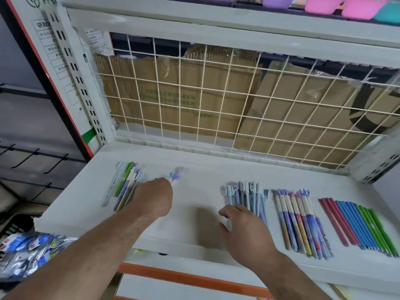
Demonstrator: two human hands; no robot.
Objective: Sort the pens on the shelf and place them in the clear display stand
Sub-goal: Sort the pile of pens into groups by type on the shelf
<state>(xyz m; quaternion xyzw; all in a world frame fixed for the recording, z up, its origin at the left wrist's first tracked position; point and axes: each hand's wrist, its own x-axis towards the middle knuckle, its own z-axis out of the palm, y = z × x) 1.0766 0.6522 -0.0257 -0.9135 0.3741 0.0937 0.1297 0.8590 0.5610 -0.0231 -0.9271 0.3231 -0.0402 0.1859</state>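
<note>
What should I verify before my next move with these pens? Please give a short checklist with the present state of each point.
1. Left grip holds the purple-topped pen: ok, the pen sticks out from its curled fingers.
2. Right grip is free: ok, fingers relaxed over the capped pastel pens.
3. The row of crown-topped pens, which looks like the match, is tidy: ok.
4. Red, blue and green pens are grouped by colour: ok.
5. Mixed pile at the left is sorted: not ok.
6. Clear display stand is within reach: cannot tell, it is not in view.
</note>
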